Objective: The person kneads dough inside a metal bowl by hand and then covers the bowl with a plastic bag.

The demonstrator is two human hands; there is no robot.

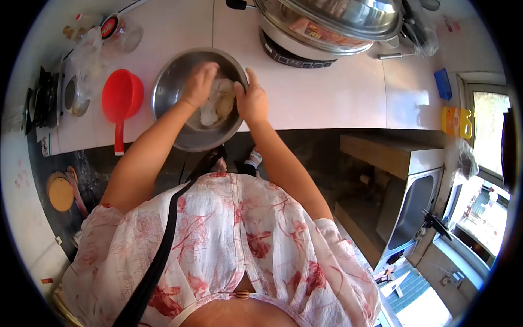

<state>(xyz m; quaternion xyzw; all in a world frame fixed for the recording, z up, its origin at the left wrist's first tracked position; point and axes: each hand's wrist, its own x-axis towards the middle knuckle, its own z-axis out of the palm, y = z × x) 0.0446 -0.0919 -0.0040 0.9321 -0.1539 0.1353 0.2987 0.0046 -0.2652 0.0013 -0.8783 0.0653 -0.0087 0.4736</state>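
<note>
A wide stainless steel bowl (163, 90) sits at the counter's front edge. Inside it lies a pale, whitish soft lump (222, 99) that looks like dough; part of it is smooth and part seems wet or floury. My left hand (200, 84) is over the left side of the lump, fingers stretched out and slightly blurred; whether it touches the lump I cannot tell. At the bowl's right rim is my right hand (252, 102), its thumb on the inner side and its fingers at the outside, gripping the rim.
A red ladle-like scoop (122, 95) lies left of the bowl, its handle over the counter edge. A large lidded steel pot (327, 32) stands on a black cooker (294, 57) at the back. Jars and plastic bags crowd the left. A yellow jug (456, 121) is far right.
</note>
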